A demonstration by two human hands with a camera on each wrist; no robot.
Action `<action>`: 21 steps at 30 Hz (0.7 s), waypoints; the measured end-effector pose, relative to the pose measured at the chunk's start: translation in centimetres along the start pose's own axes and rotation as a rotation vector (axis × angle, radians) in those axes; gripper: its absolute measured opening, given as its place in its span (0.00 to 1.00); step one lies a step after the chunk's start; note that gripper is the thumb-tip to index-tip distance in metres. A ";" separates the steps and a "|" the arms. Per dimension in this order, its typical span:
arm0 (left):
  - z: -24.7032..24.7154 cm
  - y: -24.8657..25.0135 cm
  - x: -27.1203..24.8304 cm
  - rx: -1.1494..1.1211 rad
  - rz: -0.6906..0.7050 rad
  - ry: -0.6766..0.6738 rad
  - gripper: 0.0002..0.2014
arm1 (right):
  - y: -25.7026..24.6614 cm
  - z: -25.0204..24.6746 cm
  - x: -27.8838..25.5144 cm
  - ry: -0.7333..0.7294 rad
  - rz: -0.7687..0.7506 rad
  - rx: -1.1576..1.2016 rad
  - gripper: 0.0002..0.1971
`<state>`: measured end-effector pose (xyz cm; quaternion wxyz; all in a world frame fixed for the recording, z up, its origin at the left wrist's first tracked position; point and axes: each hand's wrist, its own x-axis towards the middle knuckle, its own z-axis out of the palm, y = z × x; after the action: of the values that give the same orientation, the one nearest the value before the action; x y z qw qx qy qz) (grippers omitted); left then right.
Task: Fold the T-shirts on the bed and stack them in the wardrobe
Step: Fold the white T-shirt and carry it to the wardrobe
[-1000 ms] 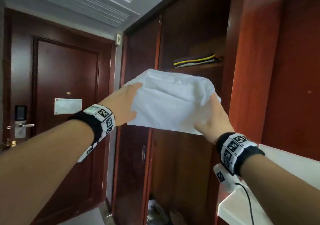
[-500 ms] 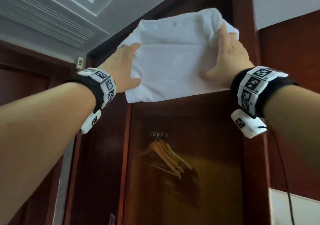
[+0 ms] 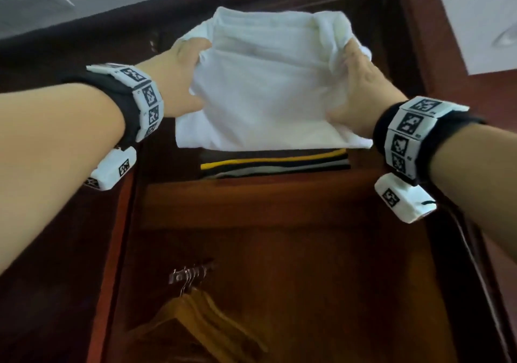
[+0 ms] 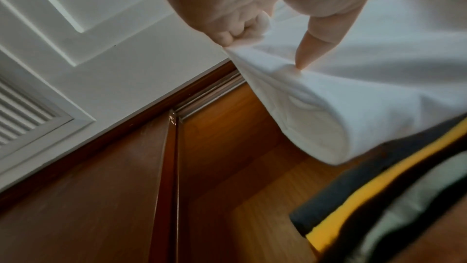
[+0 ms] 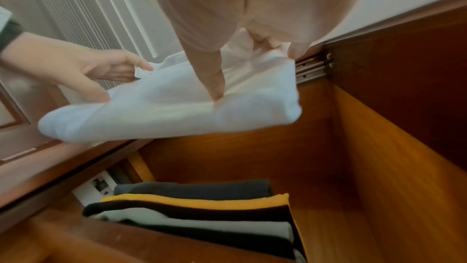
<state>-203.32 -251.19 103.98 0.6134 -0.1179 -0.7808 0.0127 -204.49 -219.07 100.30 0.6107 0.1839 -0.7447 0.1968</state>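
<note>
A folded white T-shirt (image 3: 265,88) hangs in the air in front of the wardrobe's upper shelf (image 3: 279,192). My left hand (image 3: 181,80) grips its left edge, fingers curled under and thumb on top, as the left wrist view shows on the white T-shirt (image 4: 353,79). My right hand (image 3: 355,91) grips the right edge, thumb pressed into the white T-shirt (image 5: 177,111). Just below the shirt, a stack of folded T-shirts (image 3: 275,164) in grey, yellow, black and pale tones lies on the shelf; the stack (image 5: 202,213) sits toward the shelf's front.
Wooden hangers (image 3: 195,318) hang on a rail under the shelf. The wardrobe's dark side panels (image 3: 414,41) flank the opening, with a sliding-door track (image 5: 310,67) along the top. A white ceiling with a vent (image 4: 22,115) is above.
Both hands have carried the white T-shirt from chest height up to the upper shelf. It now hangs just above the stack of folded T-shirts.
</note>
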 end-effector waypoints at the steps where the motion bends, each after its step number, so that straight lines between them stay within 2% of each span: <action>1: 0.5 -1.0 0.8 -0.014 0.005 0.023 0.46 | -0.3 0.5 0.5 -0.002 0.002 -0.021 0.52; 7: 4.9 -3.9 4.4 -0.176 0.000 0.047 0.44 | -1.3 1.9 2.8 0.004 0.017 -0.145 0.54; 15: 9.3 -5.4 7.9 -0.253 -0.024 0.060 0.44 | -1.0 3.8 4.9 0.016 0.051 -0.276 0.57; 18: 11.4 -5.5 9.0 -0.240 -0.031 0.024 0.44 | 0.0 5.0 6.3 -0.034 0.099 -0.317 0.56; 21: 13.7 -5.5 9.7 -0.204 -0.023 -0.031 0.44 | 1.1 5.9 7.3 -0.151 0.149 -0.391 0.57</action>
<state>-219.56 -252.84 110.77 0.5863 -0.1705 -0.7887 -0.0724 -211.35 -221.47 106.36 0.5611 0.0205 -0.8237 0.0788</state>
